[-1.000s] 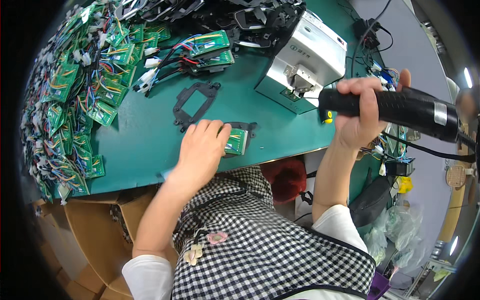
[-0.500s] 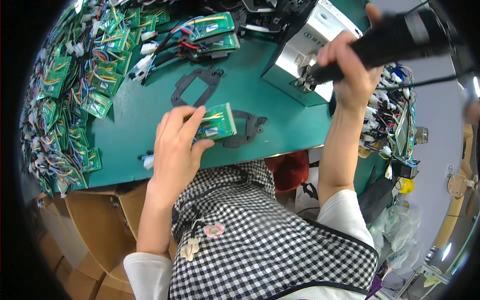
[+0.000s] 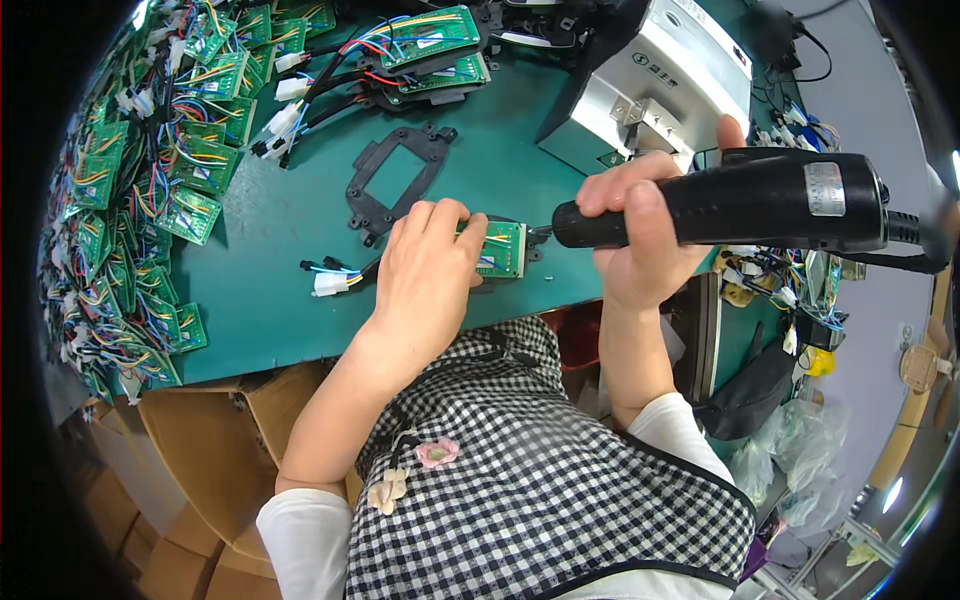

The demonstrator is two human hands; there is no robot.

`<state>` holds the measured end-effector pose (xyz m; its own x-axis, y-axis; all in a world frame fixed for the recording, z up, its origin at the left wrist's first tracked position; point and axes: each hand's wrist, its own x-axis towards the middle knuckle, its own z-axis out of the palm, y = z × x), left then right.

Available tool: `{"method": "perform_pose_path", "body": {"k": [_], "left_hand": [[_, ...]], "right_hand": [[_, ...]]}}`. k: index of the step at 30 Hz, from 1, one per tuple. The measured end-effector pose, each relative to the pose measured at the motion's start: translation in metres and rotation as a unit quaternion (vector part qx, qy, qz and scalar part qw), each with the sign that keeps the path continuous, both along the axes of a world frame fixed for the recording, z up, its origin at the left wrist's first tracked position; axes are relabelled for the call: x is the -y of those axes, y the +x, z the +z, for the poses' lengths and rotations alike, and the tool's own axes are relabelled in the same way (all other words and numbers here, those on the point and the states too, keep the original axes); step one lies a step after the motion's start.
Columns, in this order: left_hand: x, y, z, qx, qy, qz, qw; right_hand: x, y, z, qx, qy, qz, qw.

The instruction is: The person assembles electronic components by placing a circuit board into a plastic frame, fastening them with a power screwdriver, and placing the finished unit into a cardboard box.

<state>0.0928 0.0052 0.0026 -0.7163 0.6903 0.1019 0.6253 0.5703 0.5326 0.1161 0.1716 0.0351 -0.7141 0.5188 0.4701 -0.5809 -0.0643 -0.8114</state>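
Note:
My left hand [image 3: 425, 270] is closed over a green circuit board [image 3: 508, 250], pressing it onto a black plastic bracket [image 3: 534, 256] on the bench. Wires ending in a white connector [image 3: 330, 284] stick out to the left of that hand. In my right hand [image 3: 645, 230] is a black electric screwdriver [image 3: 760, 205], held nearly level. Its bit points left and meets the bracket at the board's right end; exact contact is too small to tell. Another black plastic frame [image 3: 362, 183] lies flat just beyond my left hand.
A silver box [image 3: 590, 110] with a metal outlet stands at the far right. Wired circuit boards [image 3: 205, 160] are heaped along the left. More boards on black frames [image 3: 430, 40] lie at the back. The green bench's front edge [image 3: 270, 366] runs before me, cardboard boxes [image 3: 190, 450] below.
The screwdriver has come from the silver box down and left to the board's right end. My left hand has shifted right and set the board down on the bracket.

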Motion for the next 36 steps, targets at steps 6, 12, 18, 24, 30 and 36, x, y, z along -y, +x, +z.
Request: {"method": "perform_pose_path", "body": {"k": [6,12,18,24,30,36], "left_hand": [[-0.003,-0.001,0.0,0.013,0.015,0.011,1.0],[-0.004,-0.001,0.002,0.022,0.01,0.014,1.0],[-0.005,-0.002,0.001,0.032,0.004,0.015,0.999],[-0.011,0.01,-0.008,0.001,0.018,0.052,0.998],[0.002,0.011,-0.006,-0.01,0.037,0.058,0.998],[0.003,0.009,-0.009,0.01,0.038,0.056,0.998]], "right_hand": [[0.002,-0.007,-0.009,0.063,0.061,0.029,0.996],[-0.005,-0.019,-0.017,0.056,0.032,0.226,0.972],[-0.016,-0.011,-0.007,-0.025,0.077,0.033,0.996],[-0.062,-0.029,0.04,-0.058,0.197,-0.168,0.964],[-0.043,-0.015,0.036,-0.001,0.11,-0.061,0.992],[0.0,0.023,0.003,-0.003,0.014,0.023,1.0]]}}
